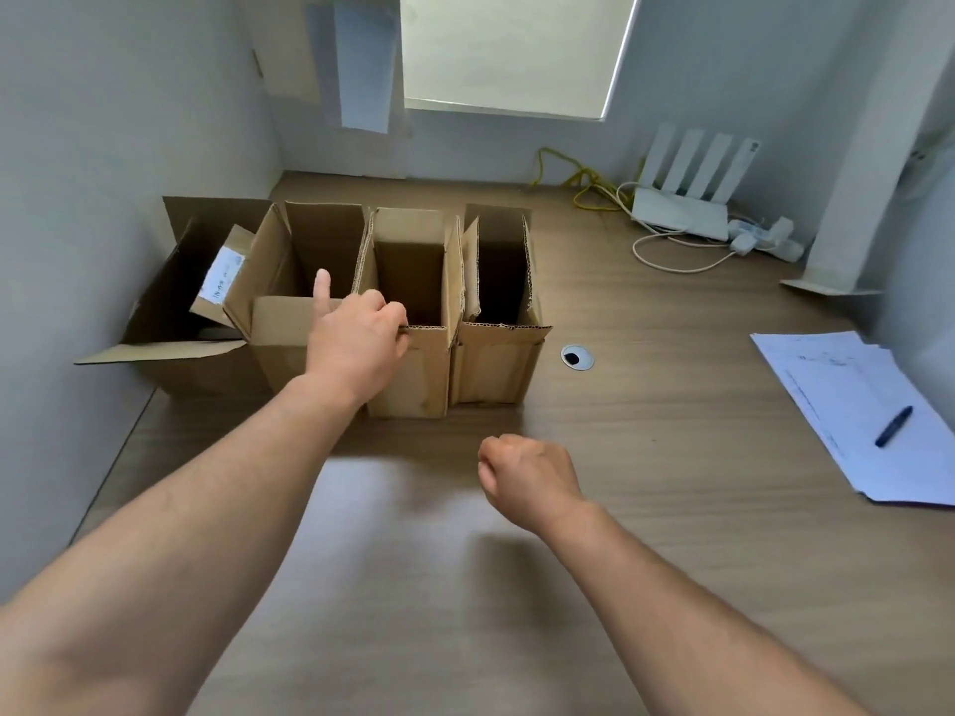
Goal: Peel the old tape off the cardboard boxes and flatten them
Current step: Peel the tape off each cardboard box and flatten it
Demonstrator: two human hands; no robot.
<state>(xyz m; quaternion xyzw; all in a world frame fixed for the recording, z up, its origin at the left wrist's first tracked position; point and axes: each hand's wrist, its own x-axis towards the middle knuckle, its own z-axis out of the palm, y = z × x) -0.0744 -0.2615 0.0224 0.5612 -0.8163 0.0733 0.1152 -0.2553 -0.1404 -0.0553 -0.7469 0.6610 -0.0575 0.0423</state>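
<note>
Four open corrugated cardboard boxes [413,374] are standing abreast; left hand [356,348] is gripping one's front rim, right hand [527,478] is hovering before them, curled empty.

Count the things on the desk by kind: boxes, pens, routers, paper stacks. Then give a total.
Boxes: 4
Pen: 1
Router: 1
Paper stack: 1
Total: 7
</note>
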